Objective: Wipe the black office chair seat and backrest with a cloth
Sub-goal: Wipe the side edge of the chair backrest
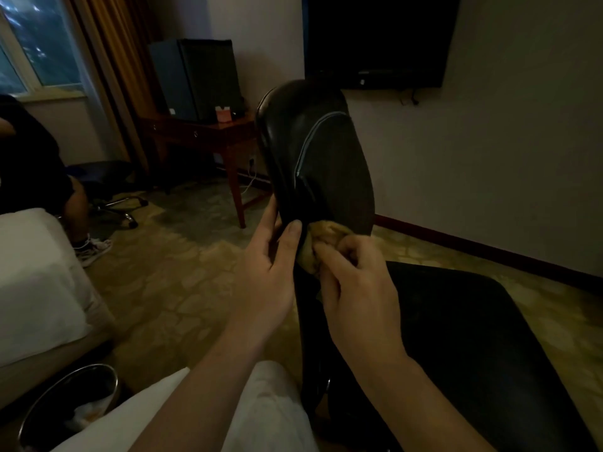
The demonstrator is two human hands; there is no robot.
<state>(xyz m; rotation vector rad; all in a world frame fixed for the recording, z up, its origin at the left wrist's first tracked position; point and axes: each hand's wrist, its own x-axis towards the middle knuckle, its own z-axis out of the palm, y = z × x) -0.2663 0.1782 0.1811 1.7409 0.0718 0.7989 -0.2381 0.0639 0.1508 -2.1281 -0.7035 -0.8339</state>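
Observation:
The black office chair's backrest [313,151] rises in the middle of the view, and its seat [473,337] spreads out at the lower right. My left hand [270,265] grips the backrest's lower left edge, thumb on the front face and fingers behind. My right hand [355,285] holds a bunched yellow-brown cloth [321,238] and presses it against the bottom of the backrest, just above the seat. Most of the cloth is hidden under my fingers.
A white bed [36,282] stands at the left, with a metal bin [71,406] at the lower left. Another person's leg [78,210] and a second chair's base [120,207] are at the left. A wooden desk [208,135] with a dark box sits behind; a TV [378,37] hangs on the wall.

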